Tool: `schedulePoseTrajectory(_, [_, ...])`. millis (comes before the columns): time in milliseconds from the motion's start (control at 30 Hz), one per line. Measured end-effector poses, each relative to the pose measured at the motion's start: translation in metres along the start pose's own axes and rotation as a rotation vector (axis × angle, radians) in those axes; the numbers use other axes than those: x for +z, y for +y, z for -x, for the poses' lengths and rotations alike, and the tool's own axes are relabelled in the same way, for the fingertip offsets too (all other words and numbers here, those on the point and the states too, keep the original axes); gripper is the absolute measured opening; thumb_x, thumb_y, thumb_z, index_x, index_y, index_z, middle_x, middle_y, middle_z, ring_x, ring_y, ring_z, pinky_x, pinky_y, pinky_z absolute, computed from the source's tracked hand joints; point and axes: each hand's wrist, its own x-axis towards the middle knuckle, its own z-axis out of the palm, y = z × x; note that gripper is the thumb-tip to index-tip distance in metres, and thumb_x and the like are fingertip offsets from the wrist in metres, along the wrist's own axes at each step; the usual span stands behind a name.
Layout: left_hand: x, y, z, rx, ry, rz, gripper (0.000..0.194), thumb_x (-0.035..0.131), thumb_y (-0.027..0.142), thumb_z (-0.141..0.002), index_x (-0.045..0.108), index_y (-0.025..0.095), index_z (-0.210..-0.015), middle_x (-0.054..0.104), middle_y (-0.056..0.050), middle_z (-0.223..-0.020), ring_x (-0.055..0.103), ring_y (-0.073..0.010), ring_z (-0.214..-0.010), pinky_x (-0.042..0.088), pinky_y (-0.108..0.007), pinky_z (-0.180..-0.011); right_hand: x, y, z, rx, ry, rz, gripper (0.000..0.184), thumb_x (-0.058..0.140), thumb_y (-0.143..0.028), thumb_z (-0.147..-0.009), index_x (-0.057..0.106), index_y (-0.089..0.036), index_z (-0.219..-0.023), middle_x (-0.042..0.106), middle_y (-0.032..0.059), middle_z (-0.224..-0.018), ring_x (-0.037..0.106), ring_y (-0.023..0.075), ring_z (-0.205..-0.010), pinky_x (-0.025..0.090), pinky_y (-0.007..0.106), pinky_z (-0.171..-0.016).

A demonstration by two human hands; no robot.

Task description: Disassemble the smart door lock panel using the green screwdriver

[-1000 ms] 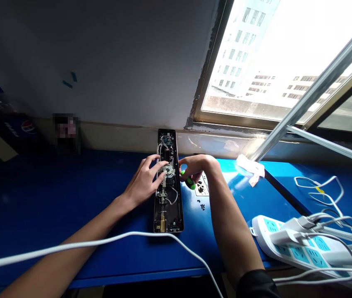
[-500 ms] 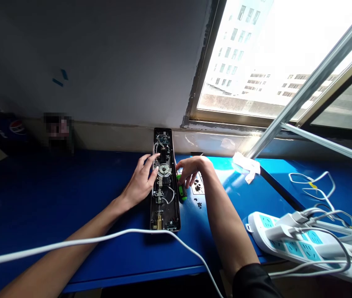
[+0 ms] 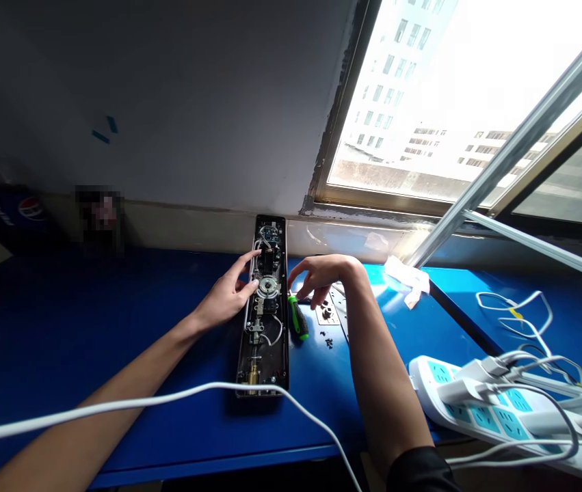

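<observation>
An opened, long black door-lock body (image 3: 262, 335) lies lengthwise on the blue bench, showing its circuit board, a round metal mechanism, wires and a brass part. My left hand (image 3: 229, 295) rests against its left side, fingers open and reaching onto the round mechanism. My right hand (image 3: 321, 277) hovers open just to the right of the lock. Beneath it, a green-and-black screwdriver (image 3: 297, 318) lies on the bench, not held. A small metal plate with holes (image 3: 327, 311) sits nearby, with several tiny black screws (image 3: 328, 342) just below it.
A white power strip (image 3: 459, 400) with plugs and tangled cables lies at the right. A white cable (image 3: 116, 403) crosses over my left forearm and the bench front. A crumpled white cloth (image 3: 406, 277) lies by the window, below a slanted metal rail (image 3: 521, 143).
My right hand has let go of the screwdriver, which now lies on the bench beside the lock. My left hand has slid slightly down the lock, and the view has shifted slightly.
</observation>
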Motion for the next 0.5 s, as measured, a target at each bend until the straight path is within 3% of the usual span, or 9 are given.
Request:
schedulePoseTrajectory(167, [-0.005, -0.001, -0.001, -0.024, 0.048, -0.053, 0.064, 0.060, 0.046, -0.100, 0.039, 0.029, -0.159, 0.074, -0.008, -0.106, 0.076, -0.0252, -0.089, 0.067, -0.043, -0.081, 0.001, -0.005, 0.003, -0.005, 0.037, 0.003, 0.036, 0.087, -0.032, -0.080, 0.067, -0.019, -0.107, 0.080, 0.0028, -0.088, 0.081, 0.0198, -0.074, 0.066, 0.029, -0.070])
schedulePoseTrajectory(367, [-0.005, 0.002, 0.001, -0.027, 0.045, -0.083, 0.066, 0.057, 0.045, -0.101, 0.036, 0.030, -0.161, 0.075, -0.006, -0.095, 0.076, -0.0244, -0.082, 0.066, -0.043, -0.079, 0.016, -0.013, -0.027, 0.105, -0.024, 0.018, 0.021, 0.080, -0.028, -0.089, 0.064, -0.014, -0.087, 0.076, 0.0035, -0.072, 0.078, 0.0186, -0.072, 0.066, 0.030, -0.073])
schedulePoseTrajectory(500, [-0.006, 0.002, -0.001, -0.017, 0.034, -0.052, 0.069, 0.059, 0.045, -0.099, 0.035, 0.028, -0.162, 0.076, -0.007, -0.098, 0.077, -0.0258, -0.087, 0.066, -0.042, -0.079, 0.022, -0.017, -0.036, 0.144, -0.064, 0.033, 0.026, 0.068, -0.034, -0.100, 0.068, -0.014, -0.116, 0.073, 0.0060, -0.108, 0.073, 0.0165, -0.089, 0.064, 0.034, -0.078])
